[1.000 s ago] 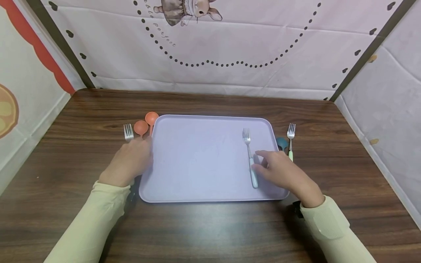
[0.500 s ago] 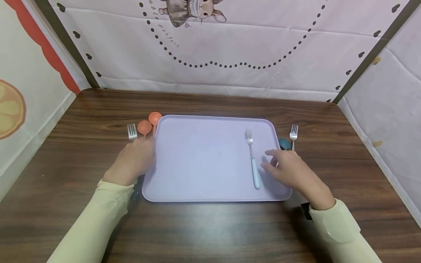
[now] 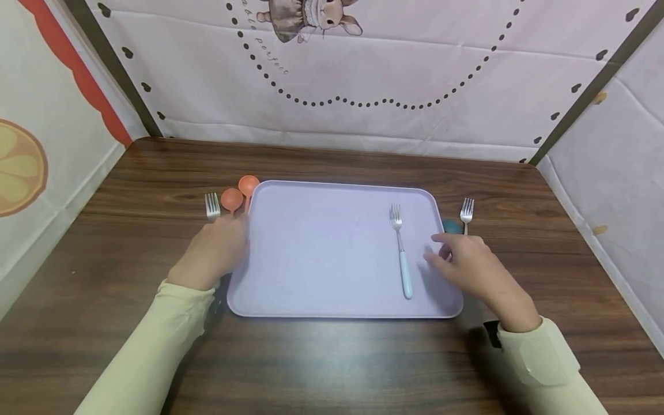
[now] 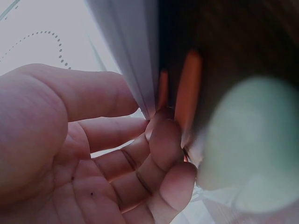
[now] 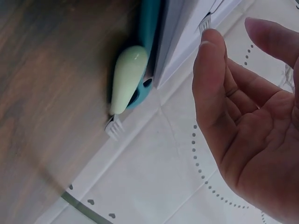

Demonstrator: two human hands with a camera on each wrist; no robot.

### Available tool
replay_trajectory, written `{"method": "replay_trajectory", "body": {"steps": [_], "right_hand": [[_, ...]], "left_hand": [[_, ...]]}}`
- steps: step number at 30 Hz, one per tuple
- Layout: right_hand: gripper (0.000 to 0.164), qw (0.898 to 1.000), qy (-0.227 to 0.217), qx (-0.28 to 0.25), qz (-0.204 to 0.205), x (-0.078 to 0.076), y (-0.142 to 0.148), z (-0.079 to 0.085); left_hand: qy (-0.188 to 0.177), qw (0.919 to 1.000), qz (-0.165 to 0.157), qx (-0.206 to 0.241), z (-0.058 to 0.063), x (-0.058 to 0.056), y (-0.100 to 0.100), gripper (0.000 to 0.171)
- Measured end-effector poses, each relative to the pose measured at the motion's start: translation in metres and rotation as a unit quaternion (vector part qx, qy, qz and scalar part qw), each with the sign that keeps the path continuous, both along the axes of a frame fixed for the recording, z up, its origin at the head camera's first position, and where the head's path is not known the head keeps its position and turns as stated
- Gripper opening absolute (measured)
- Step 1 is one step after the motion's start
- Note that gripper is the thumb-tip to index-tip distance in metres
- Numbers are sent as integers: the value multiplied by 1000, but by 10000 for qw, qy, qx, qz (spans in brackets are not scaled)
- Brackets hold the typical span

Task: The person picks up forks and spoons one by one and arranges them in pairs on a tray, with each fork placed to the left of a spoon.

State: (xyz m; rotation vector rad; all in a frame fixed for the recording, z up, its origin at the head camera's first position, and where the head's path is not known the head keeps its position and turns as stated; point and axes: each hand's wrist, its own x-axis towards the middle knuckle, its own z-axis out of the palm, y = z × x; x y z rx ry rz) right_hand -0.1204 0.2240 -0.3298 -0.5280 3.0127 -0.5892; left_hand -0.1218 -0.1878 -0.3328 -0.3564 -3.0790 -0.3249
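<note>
My left hand (image 3: 215, 248) lies over the left edge of the lavender tray (image 3: 321, 253). In the left wrist view the thumb (image 4: 98, 95) passes inside the rim, and the curled fingers grip along its outer side. Two orange spoons (image 3: 231, 199) lie beside that edge, their handles (image 4: 188, 93) close to the fingertips. My right hand (image 3: 469, 262) hovers above the tray's right edge, thumb and index finger apart, holding nothing. A fork (image 3: 404, 271) with a pale blue handle lies on the tray, just left of this hand.
A silver fork (image 3: 212, 206) is left of the spoons. Beyond the tray's right edge lie a teal utensil (image 3: 452, 226) and a fork (image 3: 467, 212) with a pale green handle (image 5: 130, 77). Printed cloth (image 3: 337, 69) walls stand around the wooden table (image 3: 321, 369).
My right hand has moved right, away from the blue-handled fork, towards the tray's right edge. My left hand stays at the left rim. The head view has shifted slightly.
</note>
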Motion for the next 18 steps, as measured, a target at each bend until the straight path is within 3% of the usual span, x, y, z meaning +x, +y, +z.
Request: {"method": "replay_trajectory", "body": {"steps": [6,18], "right_hand": [[38,9995,285,41,-150,-2,6,0],[34,9991,167,57,-394,-4,17,3]], "left_hand": [[-36,10000,23,-4,1,0,1,13],[34,10000,-67,13,0,-2,1,12]]}}
